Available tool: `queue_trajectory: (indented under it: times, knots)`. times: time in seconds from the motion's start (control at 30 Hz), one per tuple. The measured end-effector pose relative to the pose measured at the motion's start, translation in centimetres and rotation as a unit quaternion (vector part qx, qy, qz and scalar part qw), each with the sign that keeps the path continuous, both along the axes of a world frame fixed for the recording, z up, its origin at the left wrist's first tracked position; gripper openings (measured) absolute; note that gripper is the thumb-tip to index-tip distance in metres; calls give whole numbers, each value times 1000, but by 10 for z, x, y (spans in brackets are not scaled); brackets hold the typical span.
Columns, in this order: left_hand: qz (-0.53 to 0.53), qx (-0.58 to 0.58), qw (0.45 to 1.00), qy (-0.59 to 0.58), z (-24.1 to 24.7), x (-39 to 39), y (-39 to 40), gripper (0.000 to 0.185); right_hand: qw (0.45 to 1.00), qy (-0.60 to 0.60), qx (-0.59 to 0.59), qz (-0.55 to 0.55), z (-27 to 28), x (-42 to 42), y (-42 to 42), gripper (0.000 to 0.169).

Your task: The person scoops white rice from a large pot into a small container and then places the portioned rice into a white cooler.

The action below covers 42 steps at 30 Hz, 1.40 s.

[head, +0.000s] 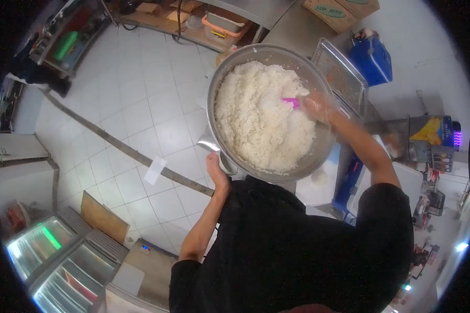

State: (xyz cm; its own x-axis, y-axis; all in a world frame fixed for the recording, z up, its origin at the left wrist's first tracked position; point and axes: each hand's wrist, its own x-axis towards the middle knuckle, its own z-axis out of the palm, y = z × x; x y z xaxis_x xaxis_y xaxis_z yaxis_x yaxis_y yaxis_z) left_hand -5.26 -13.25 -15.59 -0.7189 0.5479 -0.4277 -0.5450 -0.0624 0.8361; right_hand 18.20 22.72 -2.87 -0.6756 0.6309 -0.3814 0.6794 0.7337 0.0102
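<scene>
A large metal bowl (pixel 210 113) in front of me is heaped with a white, crumbly food (pixel 254 113) that looks like rice. My right hand (pixel 317 106), blurred and seemingly in a clear plastic glove, reaches over the bowl's right side. It holds a pink plastic utensil (pixel 290 102), whose tip is sunk in the white mass. At the bowl's lower left edge, my left hand (pixel 218 172) grips what appears to be a metal loop handle (pixel 229 166); its fingers are mostly hidden. Just above that hand juts a shiny metal piece (pixel 209 143).
Right of the bowl lies a stained metal tray (pixel 342 78), near a blue cooler box (pixel 371 60). Cardboard boxes (pixel 333 13) stand at the back. White floor tiles (pixel 141 90) stretch leftward, crossed by a dark strip (pixel 113 143). Glass-topped display freezers (pixel 74 270) stand lower left.
</scene>
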Motion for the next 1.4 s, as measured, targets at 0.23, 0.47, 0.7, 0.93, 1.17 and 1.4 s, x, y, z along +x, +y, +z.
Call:
queue_trajectory:
  times: [0.23, 0.47, 0.7, 0.93, 1.17, 1.4]
  knots:
    - [9, -3, 1000, 20, -17, 9, 0, 33, 995, 3, -88, -47, 3, -9, -50, 39]
    - [-8, -64, 989, 130, -4, 15, 2, 35, 995, 70, -53, -47, -11, 24, -85, 30]
    - [-12, -77, 987, 143, 22, 22, 5, 39, 981, 99, -168, -5, -7, -15, -181, 31]
    - [-10, -86, 982, 168, 30, 31, 8, 31, 947, 174, -264, 52, -69, -25, -163, 30]
    - [122, 49, 991, 18, 43, 2, -7, 38, 924, 201, -316, -76, -38, -21, -161, 29]
    - [-4, 104, 964, 243, 159, -4, 24, 49, 908, 287, -305, 23, 50, -22, -113, 31]
